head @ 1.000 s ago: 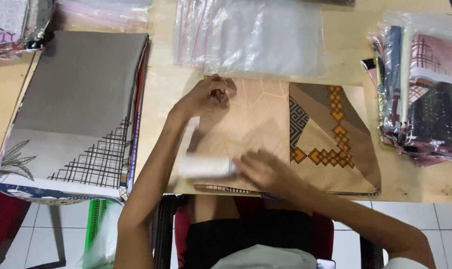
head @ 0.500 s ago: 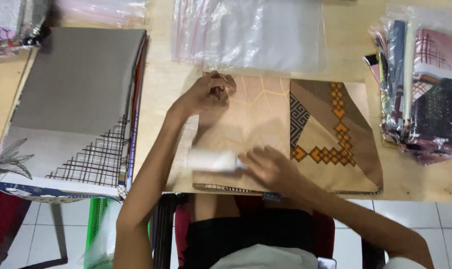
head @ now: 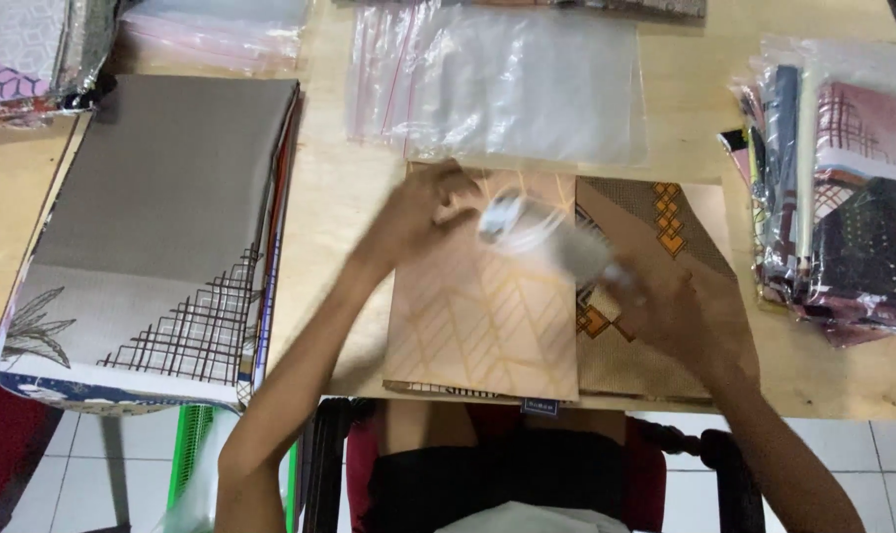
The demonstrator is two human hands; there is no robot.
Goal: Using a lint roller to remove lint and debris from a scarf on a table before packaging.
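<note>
My left hand (head: pixel 413 222) presses flat on the folded tan cloth (head: pixel 487 306) at frame centre. My right hand (head: pixel 680 316) seems to grip a blurred white roller (head: pixel 542 235) above it, though I can't tell how firmly. The roller could snag the top fold and skew it if my left hand lifts. Clear zip bags (head: pixel 497 84) lie at upper centre, a grey folded stack (head: pixel 152 227) at left, bagged cloths (head: pixel 843 197) at right. A small dark label (head: pixel 541 405) sits on the cloth's near edge.
</note>
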